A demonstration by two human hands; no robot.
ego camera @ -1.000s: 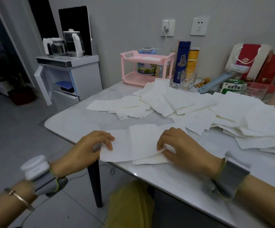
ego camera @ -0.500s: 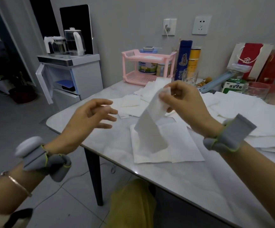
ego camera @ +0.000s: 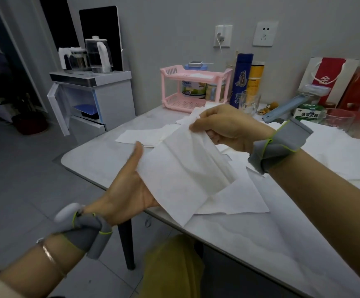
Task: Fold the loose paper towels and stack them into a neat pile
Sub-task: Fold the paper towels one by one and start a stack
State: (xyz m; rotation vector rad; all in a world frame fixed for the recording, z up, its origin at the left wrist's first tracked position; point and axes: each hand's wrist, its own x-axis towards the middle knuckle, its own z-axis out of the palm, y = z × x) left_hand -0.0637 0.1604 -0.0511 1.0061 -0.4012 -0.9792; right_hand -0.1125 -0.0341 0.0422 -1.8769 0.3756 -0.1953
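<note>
**Limp sheet held over a glossy tabletop**

One thin, faintly embossed white paper towel (ego camera: 185, 168) hangs above the pale table (ego camera: 260, 244) near its front edge. The left hand (ego camera: 129, 190) grips its left edge (thumb on top, fingers hidden underneath). The right hand (ego camera: 224, 127) pinches the far corner, so the sheet sags in soft creases. Flat folded towels (ego camera: 239, 196) lie beneath it. Loose rumpled sheets (ego camera: 336, 158) spread to the far right.

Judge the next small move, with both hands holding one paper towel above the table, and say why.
Probably draw the hands apart to flatten the paper towel before folding: it hangs slack and creased between the right hand, pinching its top, and the left hand, gripping its side, above the flat towels on the table.
</note>
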